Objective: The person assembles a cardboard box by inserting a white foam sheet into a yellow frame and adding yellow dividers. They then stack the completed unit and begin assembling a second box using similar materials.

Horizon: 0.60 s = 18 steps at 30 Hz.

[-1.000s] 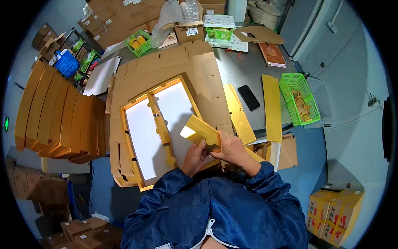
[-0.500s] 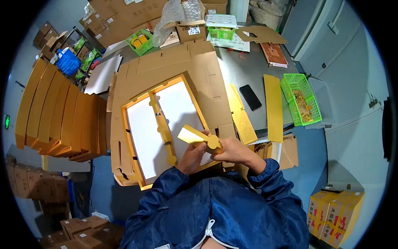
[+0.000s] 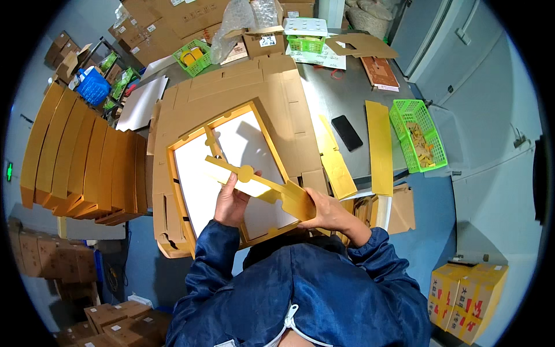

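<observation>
Above the shallow gold tray (image 3: 269,139), you hold a folded gold strip (image 3: 266,194) aslant between both hands, its far end hanging over the divider (image 3: 209,139) that stands inside. Your left hand (image 3: 232,203) pinches it near the round tab (image 3: 246,173), thumb on the near side, fingers mostly hidden behind; your right hand (image 3: 327,213) is curled closed around the wider end, though how tightly, you cannot tell from this view. The likeliest trouble is creasing: the strip looks like thin card, and if your two hands twist against each other, it could buckle at the cut-outs, where it is narrowest. Too hard a pinch beside the round tab might bend that tab too. The far end reaches beyond your left thumb unsupported, so a careless dip could knock the divider askew or scuff the white base (image 3: 196,182). Should your right grip loosen, the folded wide end may spring open, since nothing else visible holds it.
</observation>
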Tool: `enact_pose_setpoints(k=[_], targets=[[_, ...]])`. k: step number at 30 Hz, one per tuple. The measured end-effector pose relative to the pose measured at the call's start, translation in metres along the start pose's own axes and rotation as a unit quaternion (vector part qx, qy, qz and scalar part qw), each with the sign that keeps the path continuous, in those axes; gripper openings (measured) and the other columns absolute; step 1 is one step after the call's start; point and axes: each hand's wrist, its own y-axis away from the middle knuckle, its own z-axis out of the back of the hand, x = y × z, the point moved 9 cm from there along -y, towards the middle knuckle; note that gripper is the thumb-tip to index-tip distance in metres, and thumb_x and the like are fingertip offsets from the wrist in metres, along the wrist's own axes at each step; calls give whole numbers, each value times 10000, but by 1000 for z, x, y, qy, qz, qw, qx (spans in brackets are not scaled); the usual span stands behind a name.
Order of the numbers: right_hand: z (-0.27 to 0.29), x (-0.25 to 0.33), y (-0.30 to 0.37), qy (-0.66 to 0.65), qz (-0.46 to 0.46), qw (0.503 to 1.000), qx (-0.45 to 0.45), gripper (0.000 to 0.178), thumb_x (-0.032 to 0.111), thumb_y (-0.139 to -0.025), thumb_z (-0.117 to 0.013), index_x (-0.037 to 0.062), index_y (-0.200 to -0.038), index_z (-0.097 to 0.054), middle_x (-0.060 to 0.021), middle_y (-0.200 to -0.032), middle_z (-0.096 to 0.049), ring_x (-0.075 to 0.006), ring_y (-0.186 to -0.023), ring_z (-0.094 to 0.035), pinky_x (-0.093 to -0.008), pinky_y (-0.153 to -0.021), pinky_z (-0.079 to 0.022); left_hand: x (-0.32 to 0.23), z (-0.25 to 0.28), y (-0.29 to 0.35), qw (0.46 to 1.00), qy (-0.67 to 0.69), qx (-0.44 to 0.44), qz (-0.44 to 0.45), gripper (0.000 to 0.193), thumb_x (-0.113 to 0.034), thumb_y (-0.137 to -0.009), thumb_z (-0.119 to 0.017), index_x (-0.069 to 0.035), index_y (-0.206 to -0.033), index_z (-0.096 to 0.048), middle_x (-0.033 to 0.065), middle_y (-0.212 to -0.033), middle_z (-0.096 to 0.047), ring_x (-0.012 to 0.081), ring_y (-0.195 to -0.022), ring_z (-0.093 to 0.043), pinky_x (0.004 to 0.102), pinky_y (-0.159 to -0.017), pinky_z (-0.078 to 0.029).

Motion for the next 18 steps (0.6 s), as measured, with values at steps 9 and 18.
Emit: enact_pose_setpoints(k=[9, 18], targets=[[5, -23, 3, 10, 6, 1000, -4, 764, 457, -665, -778, 24, -1227, -493, -218, -1073, -604, -394, -955, -610, -415, -821, -490, -7, 19, -6, 998, 58, 8, -15, 419, -345, -970, -483, -37, -1253, -456, 134, -1191, -573, 326, -1146, -547, 475, -1017, -426], [15, -20, -2, 172, 36, 977, -119, 102, 128, -758, -628, 66, -822, -578, -123, -722, -624, -320, -675, -626, -411, -560, -489, -23, 23, -4, 979, 128, 140, -68, 397, -333, -964, -489, -63, -1255, -482, 131, -1262, -538, 338, -1198, -497, 469, -1040, -402]])
